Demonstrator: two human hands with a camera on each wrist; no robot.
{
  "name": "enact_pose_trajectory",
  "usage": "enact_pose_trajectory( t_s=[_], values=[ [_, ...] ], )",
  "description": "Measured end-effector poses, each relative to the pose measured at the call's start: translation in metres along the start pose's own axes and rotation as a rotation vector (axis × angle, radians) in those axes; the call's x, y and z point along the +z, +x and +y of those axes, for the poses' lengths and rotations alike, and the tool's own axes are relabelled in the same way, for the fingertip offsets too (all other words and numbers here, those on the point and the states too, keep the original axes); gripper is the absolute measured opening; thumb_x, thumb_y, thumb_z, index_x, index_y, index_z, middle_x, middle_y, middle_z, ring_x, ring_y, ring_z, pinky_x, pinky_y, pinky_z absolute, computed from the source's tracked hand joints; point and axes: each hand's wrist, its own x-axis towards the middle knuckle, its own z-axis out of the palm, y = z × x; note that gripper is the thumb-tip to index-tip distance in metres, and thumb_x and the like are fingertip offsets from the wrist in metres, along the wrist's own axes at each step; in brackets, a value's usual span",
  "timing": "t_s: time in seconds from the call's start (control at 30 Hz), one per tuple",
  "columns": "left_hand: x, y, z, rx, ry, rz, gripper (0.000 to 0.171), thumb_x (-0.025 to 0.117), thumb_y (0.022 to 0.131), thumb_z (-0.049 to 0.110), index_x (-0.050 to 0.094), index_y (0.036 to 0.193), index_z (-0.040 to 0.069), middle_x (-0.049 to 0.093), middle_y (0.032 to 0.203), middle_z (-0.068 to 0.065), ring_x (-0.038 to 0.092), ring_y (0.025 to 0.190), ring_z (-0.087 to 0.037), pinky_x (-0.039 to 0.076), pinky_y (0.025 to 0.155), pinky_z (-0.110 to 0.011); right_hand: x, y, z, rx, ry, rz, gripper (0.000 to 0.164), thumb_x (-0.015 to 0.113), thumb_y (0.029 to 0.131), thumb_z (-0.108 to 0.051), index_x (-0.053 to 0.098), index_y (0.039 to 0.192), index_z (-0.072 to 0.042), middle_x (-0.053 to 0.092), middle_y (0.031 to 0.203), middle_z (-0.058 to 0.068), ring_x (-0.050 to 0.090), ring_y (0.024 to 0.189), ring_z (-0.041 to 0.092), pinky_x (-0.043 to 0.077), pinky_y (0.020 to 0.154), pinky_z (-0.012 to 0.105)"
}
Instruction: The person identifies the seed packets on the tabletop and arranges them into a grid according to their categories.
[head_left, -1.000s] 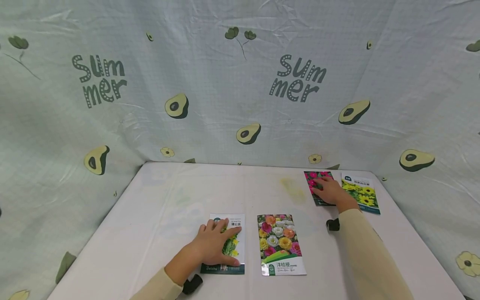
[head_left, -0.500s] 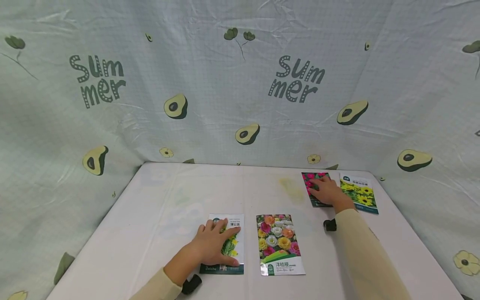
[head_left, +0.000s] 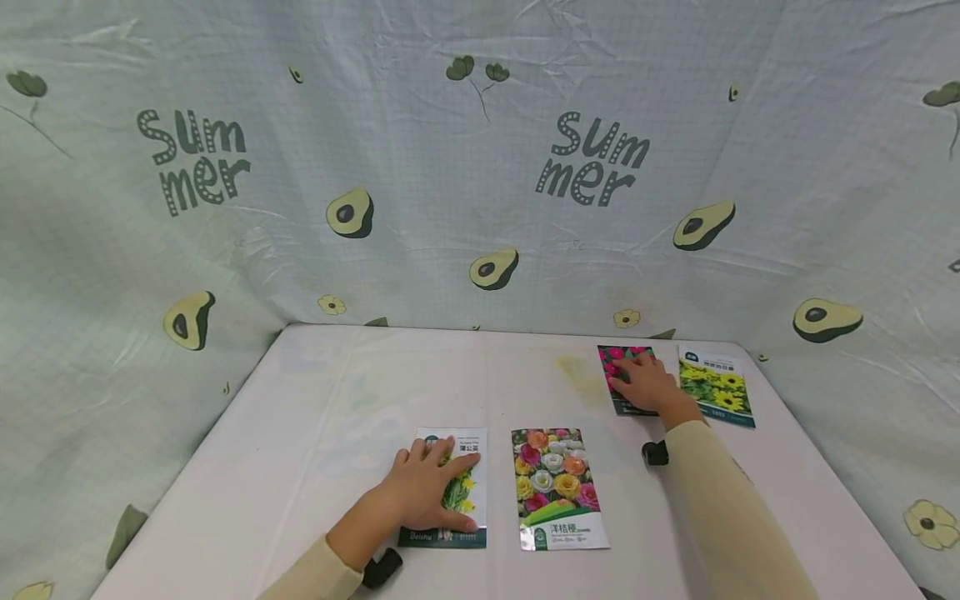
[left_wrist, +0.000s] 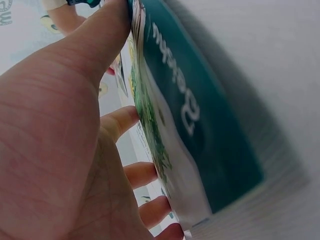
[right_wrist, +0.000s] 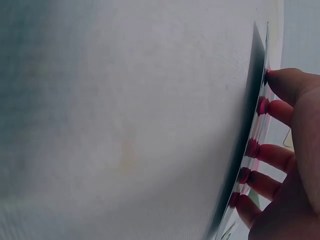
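Note:
My left hand point(head_left: 427, 492) rests on a white and green seed packet point(head_left: 472, 475) with yellow flowers, its fingers spread. In the left wrist view the fingertips touch the front of this packet point(left_wrist: 185, 100), whose teal end curves up a little. Toward the back right, my right hand point(head_left: 647, 387) presses its fingertips on a seed packet point(head_left: 611, 358) with pink flowers, partly hidden under it. Seen from the right wrist, the thumb and fingers are spread along this packet point(right_wrist: 256, 127), which appears nearly edge-on.
A seed packet point(head_left: 557, 483) with multicoloured blooms lies between the hands, near the front. Another packet point(head_left: 716, 387) with yellow flowers lies right of the pink one. A printed cloth point(head_left: 420, 167) hangs behind the white table point(head_left: 360, 392).
My right hand has slid the pink-flower packet slightly left, widening the gap to the yellow-flower packet beside it. The left hand and its packet stay in place.

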Motion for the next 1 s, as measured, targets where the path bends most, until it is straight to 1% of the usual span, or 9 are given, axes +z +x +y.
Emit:
enact_pose_trajectory(
  t_s=[0.27,0.47,0.67,1.0],
  values=[
    [-0.001,0.003,0.004,-0.011,-0.012,-0.003,0.097,0.07,0.074,0.081,0.041,0.156,0.039,0.034,0.164,-0.011,0.039,0.132,-0.039,0.036,0.096,-0.054,-0.002,0.002,-0.01,0.008,0.01,-0.02,0.062,0.048,0.106,-0.046,0.041,0.155,-0.008,0.031,0.154,0.032,0.026,0.142,0.058,0.028,0.109,0.075],
    [-0.004,0.003,0.007,-0.019,-0.022,-0.008,0.097,0.071,0.074,0.08,0.042,0.156,0.038,0.035,0.164,-0.012,0.039,0.132,-0.038,0.036,0.096,-0.054,-0.002,0.004,-0.018,-0.008,0.002,-0.032,0.062,0.049,0.106,-0.045,0.041,0.155,-0.008,0.028,0.158,0.033,0.024,0.144,0.058,0.026,0.111,0.075],
    [-0.005,0.003,0.009,-0.031,-0.021,-0.01,0.097,0.071,0.074,0.08,0.042,0.156,0.038,0.035,0.164,-0.011,0.039,0.132,-0.038,0.036,0.096,-0.054,-0.002,0.005,-0.028,-0.004,0.002,-0.052,0.065,0.049,0.106,-0.046,0.039,0.156,-0.007,0.025,0.161,0.032,0.022,0.146,0.057,0.024,0.112,0.075],
    [-0.009,0.003,0.011,-0.03,-0.029,0.002,0.096,0.072,0.073,0.079,0.044,0.155,0.036,0.036,0.163,-0.012,0.039,0.131,-0.038,0.036,0.096,-0.055,0.001,0.008,-0.038,-0.028,-0.015,-0.053,0.064,0.048,0.106,-0.047,0.037,0.157,-0.009,0.023,0.162,0.032,0.021,0.147,0.058,0.024,0.112,0.075]
  ],
)
